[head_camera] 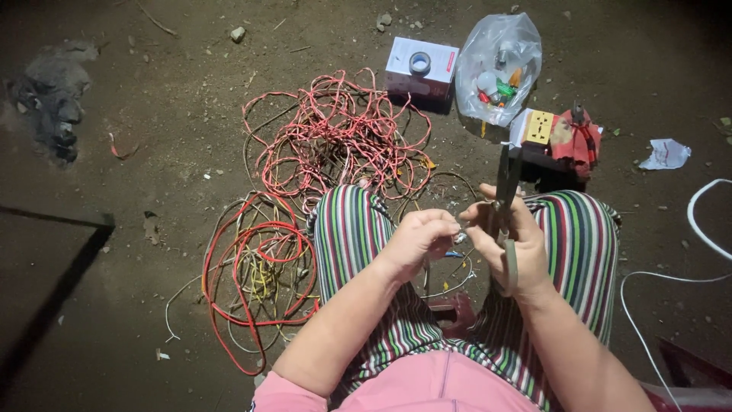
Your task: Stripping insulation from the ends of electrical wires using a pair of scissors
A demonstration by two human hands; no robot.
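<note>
Left hand [415, 240] pinches a thin wire [457, 231]; right hand [509, 243] grips pliers [505, 200] shut. Best to keep the wire taut and bite lightly, sparing the strands.

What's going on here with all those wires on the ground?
A person sits over a dirt floor, knees apart in striped trousers. The right hand grips a pair of pliers, and the left hand pinches something thin right beside their tip, too small to make out. Tangled coils of red wire lie on the ground ahead. Beyond them sit a white box with a roll of tape on top and a clear plastic bag of small parts.
</note>
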